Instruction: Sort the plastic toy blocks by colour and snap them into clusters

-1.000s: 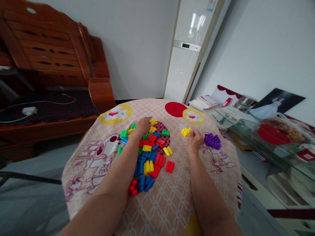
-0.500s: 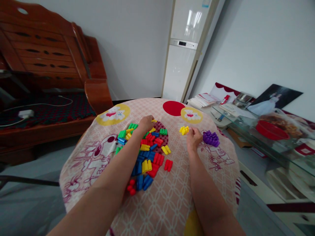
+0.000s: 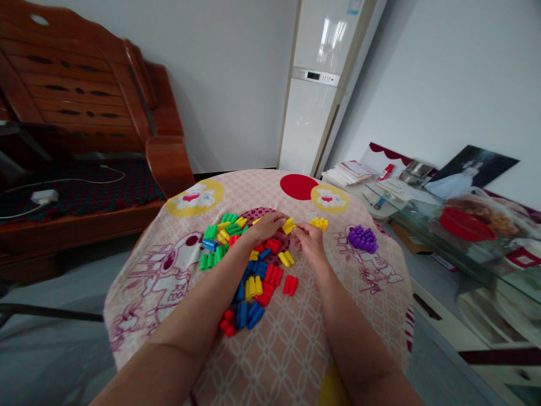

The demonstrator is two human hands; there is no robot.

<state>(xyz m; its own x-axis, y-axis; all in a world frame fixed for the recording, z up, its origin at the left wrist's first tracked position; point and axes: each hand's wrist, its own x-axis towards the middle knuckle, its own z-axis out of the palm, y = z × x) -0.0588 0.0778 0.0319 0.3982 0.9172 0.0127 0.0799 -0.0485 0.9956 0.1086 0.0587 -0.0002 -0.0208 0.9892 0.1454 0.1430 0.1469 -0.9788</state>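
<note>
Tabletop [image 3: 281,352] is carrying a loose spread of plastic connector blocks [image 3: 274,274]. Left hand [image 3: 270,225] and right hand [image 3: 311,241] are meeting near its far edge. A purple cluster [image 3: 362,239] and smaller yellow cluster [image 3: 319,224] are sitting apart, presumably avoiding mixing. Both hands are pinching one yellow block [image 3: 288,226], probably steadying it; its bright, tubular sections are lying side by side.

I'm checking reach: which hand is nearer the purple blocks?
Right. The right hand is to the left of the purple blocks, apart from them; the left hand is farther left, beyond the right one.
</note>
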